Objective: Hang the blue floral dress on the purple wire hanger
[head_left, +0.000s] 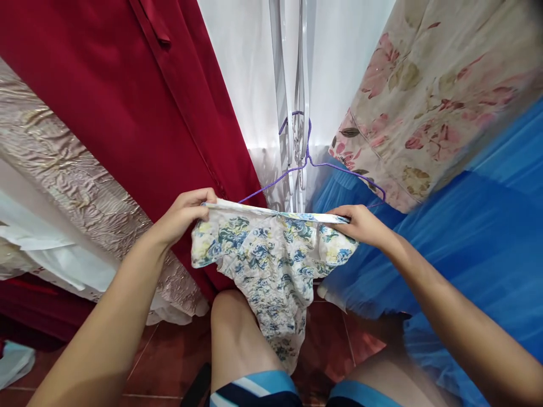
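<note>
The red dress (97, 113) and blue dress (479, 243) fill most of the surroundings, one at either side, with the white dress (241, 56) hanging between them and the flowered dress (445, 102) at upper right. Below, the tiled floor (144, 362) shows around the person's knees.

The printed garment (271, 265) is in the middle, held up in front of the knees, its lower part hanging loose between them. It looks light, thin and soft, a crinkled cloth that would sag or bunch without support; nothing about it seems fragile, and it is probably not very slippery. The upper corners look like the best place to take hold, since a pull from both sides keeps that edge straight.

It stretches from one hand to the other, with most of the cloth below them. The purple hanger (307, 160) sits just beyond its upper edge; whether it goes inside the cloth cannot be told. The left hand (186, 215) pinches the upper left corner, and the right hand (360, 223) pinches the upper right.
</note>
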Action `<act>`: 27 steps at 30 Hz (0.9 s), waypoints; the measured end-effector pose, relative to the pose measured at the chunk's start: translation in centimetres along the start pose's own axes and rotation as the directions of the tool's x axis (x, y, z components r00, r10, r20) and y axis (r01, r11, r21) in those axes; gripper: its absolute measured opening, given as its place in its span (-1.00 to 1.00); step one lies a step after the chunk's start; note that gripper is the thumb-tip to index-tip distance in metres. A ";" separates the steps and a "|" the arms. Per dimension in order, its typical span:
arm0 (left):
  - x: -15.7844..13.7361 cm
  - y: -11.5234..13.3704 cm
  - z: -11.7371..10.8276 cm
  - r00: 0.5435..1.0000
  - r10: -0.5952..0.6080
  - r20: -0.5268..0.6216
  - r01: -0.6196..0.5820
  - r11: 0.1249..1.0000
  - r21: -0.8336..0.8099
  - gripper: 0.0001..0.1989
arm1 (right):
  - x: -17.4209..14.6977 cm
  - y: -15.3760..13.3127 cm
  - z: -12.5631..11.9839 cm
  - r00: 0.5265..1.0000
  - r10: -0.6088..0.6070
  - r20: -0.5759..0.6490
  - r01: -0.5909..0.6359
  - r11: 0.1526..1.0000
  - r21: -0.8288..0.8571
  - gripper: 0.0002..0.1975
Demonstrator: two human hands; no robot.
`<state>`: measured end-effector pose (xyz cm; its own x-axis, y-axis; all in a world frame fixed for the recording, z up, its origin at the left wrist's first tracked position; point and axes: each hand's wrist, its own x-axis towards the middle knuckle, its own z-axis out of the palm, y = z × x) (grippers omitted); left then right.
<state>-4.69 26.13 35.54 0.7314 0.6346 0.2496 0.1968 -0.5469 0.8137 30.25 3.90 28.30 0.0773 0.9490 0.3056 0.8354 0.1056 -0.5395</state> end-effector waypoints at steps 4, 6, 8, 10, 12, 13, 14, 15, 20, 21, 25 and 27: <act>3.4 -1.9 0.2 0.988 -0.033 0.148 0.036 0.999 -0.018 -0.90 | -0.6 -0.2 -0.5 1.000 -0.015 0.001 0.015 1.000 -0.024 -0.71; 4.3 -2.7 0.2 0.980 0.032 0.198 -0.067 0.983 0.170 -0.89 | -0.7 -0.3 -0.6 1.000 -0.019 -0.004 0.019 0.999 -0.036 -0.69; 4.6 -3.1 0.1 0.963 0.129 0.238 -0.224 0.873 0.433 -0.85 | -0.7 -0.4 -0.6 1.000 -0.016 -0.006 0.015 0.999 -0.042 -0.67; 4.5 -3.2 -0.1 0.939 0.224 0.262 -0.343 0.682 0.646 -0.84 | -0.5 -0.5 -0.4 1.000 -0.014 -0.001 0.014 0.999 -0.041 -0.65; 4.4 -2.9 -0.5 0.919 0.291 0.266 -0.384 0.509 0.770 -0.85 | -0.5 -0.5 -0.2 1.000 -0.017 0.001 0.017 0.999 -0.052 -0.65; 4.3 -2.8 -0.7 0.911 0.318 0.263 -0.388 0.443 0.808 -0.85 | -0.5 -0.5 -0.1 1.000 -0.019 -0.002 0.019 0.998 -0.065 -0.65; 4.3 -2.7 -0.9 0.904 0.340 0.259 -0.387 0.391 0.835 -0.84 | -0.5 -0.5 0.0 1.000 -0.019 -0.009 0.019 0.996 -0.083 -0.65; 4.3 -2.5 -1.1 0.900 0.351 0.258 -0.382 0.352 0.854 -0.82 | -0.6 -0.5 0.0 1.000 -0.017 -0.016 0.015 0.995 -0.101 -0.66; 4.9 -1.9 -0.6 0.911 0.302 0.282 -0.365 0.266 0.892 -0.75 | -1.0 -0.5 0.4 1.000 -0.003 -0.015 0.001 0.988 -0.155 -0.64; 5.0 -1.7 -0.2 0.914 0.294 0.281 -0.360 0.266 0.894 -0.71 | -1.0 -0.6 0.6 1.000 -0.005 -0.014 0.003 0.987 -0.159 -0.63; 5.3 -0.3 1.4 0.918 0.298 0.261 -0.352 0.310 0.883 -0.61 | -1.2 -0.8 1.1 1.000 -0.004 -0.014 0.001 0.986 -0.169 -0.58; 5.1 0.8 2.3 0.900 0.330 0.283 -0.403 0.386 0.830 -0.67 | -1.3 -1.0 1.3 1.000 0.018 -0.022 -0.022 0.981 -0.191 -0.55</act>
<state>0.72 27.66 36.24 0.9084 0.2361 0.3449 0.3233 -0.9199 -0.2217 28.64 2.96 27.47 0.1045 0.9440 0.3129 0.9220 0.0260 -0.3863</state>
